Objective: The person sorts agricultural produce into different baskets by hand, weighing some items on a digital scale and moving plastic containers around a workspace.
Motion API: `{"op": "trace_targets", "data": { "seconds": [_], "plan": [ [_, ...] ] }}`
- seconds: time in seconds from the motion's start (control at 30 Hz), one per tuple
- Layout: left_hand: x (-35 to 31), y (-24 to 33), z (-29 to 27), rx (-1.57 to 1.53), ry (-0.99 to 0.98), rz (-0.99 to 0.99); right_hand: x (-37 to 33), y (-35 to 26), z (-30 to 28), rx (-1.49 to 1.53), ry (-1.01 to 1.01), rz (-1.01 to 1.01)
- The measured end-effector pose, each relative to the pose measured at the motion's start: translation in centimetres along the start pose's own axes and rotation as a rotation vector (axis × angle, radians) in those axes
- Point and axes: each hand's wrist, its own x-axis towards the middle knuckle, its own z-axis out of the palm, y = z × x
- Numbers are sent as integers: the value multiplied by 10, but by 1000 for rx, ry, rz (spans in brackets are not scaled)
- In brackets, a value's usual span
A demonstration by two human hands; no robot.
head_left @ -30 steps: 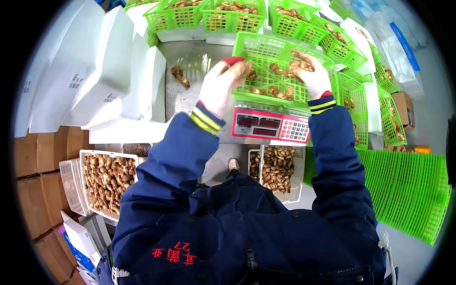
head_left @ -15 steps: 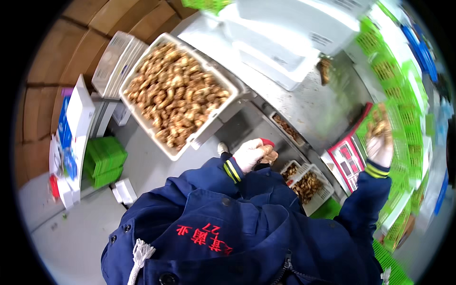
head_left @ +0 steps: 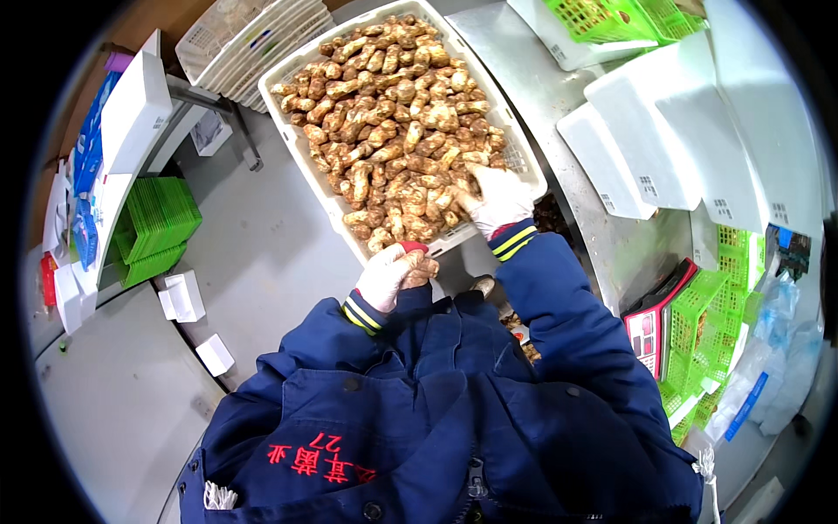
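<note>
A large white crate (head_left: 319,188) heaped with stubby brown-and-cream mushrooms (head_left: 393,122) stands in front of me. My right hand (head_left: 502,199), in a white glove, reaches over the crate's near right corner. Its thumb and fingers are spread on the mushrooms there; the fingertips are partly hidden among them. At the crate's near edge, my left hand (head_left: 393,278) is closed, its gloved fingers stained brown. From the top of that fist shows a red piece (head_left: 414,248), perhaps a handle; the rest of it is hidden.
A steel table (head_left: 576,166) lies to the right, with white bins (head_left: 646,148) on it. Green baskets (head_left: 698,323) stand beside a red-and-white scale (head_left: 646,341). Stacked white crates (head_left: 253,52) are at the far left, stacked green baskets (head_left: 155,223) lower down.
My view has swung toward the crate. My right hand has come from above the green baskets on the right to the mushrooms in the crate. My left hand still grips the red piece.
</note>
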Motion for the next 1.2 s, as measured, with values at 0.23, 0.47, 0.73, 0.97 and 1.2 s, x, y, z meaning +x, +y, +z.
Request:
{"op": "trace_targets", "data": {
  "seconds": [0.23,0.47,0.73,0.97,1.2],
  "plan": [
    [14,32,-5,-64,-38,-2,-2,-4,15,377,-2,212],
    [31,56,11,-352,-105,-44,60,-31,-6,345,-2,-61],
    [37,65,6,-216,-27,68,104,6,10,561,39,31],
    [49,54,16,-734,-183,22,52,-21,-52,908,-591,-103],
    [51,57,27,-718,-149,38,164,-13,7,60,-207,177]
  ]
}}
